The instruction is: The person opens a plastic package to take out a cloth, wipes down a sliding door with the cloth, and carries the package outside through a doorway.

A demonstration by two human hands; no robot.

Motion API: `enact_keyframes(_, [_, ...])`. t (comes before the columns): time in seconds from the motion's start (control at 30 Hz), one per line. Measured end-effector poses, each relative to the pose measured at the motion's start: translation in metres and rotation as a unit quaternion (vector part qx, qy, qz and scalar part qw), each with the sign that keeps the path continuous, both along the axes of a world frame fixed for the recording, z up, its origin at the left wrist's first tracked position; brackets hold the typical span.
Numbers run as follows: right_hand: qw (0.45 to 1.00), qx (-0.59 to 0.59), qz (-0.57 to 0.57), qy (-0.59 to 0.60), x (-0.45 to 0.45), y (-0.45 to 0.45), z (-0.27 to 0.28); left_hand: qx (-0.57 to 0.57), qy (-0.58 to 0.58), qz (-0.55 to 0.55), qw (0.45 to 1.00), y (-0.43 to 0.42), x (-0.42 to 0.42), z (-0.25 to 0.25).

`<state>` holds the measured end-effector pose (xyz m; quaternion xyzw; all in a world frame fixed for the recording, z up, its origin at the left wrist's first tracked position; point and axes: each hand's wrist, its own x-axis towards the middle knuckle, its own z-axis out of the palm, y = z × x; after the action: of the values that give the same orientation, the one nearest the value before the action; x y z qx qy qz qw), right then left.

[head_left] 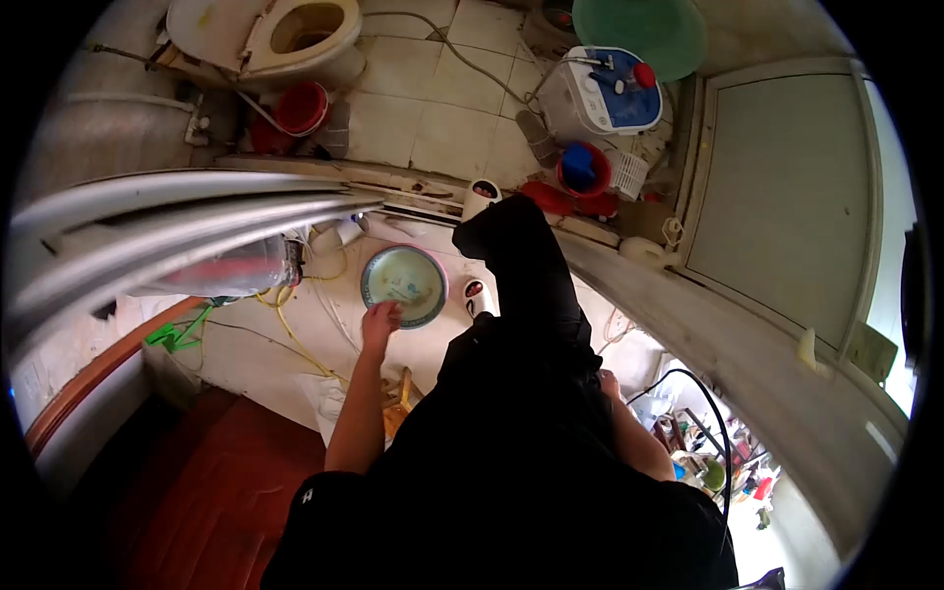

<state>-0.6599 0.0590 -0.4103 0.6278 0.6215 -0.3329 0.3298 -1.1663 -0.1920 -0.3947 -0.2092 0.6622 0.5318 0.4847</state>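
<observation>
My left hand (382, 318) hangs at the near left edge of a round basin (376, 305). Its fingers are loosely bent, with no object visible in them; whether they touch the rim I cannot tell. The basin has a dark patterned rim and a pale inside, and sits on the light floor. Beside my black-trousered thigh, my right hand (610, 382) is partly covered by dark cloth, so its grip is hidden. Two white-and-dark shoes (478, 295) show to the left of my leg.
A raised sill (423, 187) crosses the floor ahead. Beyond it are a toilet (339, 49), a red bucket (302, 106), a blue-and-white tub-like appliance (585, 98) and a red bucket with blue cloth (585, 167). A yellow hose (280, 323) and wooden stool (398, 403) lie left; a door (777, 187) stands right.
</observation>
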Motion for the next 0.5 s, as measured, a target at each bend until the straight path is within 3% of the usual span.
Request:
enact_keyframes(0.07, [0.998,-0.023,0.063,0.005,-0.003,-0.001,0.001,0.035,0.050,-0.039,0.997,0.069,-0.015,0.018])
enact_keyframes(0.13, [0.995,-0.047,0.091,0.013,-0.017,-0.002,0.009,0.051,0.090,-0.151,0.983,0.122,-0.026,0.026])
enact_keyframes(0.3, [0.995,-0.086,0.044,0.004,-0.045,-0.014,0.047,0.026,0.075,-0.422,0.903,0.219,-0.062,0.058])
enact_keyframes(0.4, [0.995,-0.097,0.004,-0.009,-0.062,-0.019,0.078,-0.002,0.029,-0.440,0.897,0.240,-0.097,0.039])
enact_keyframes(0.5, [0.994,-0.101,-0.042,-0.019,-0.085,-0.022,0.119,-0.097,0.041,-0.512,0.853,0.260,-0.160,0.043])
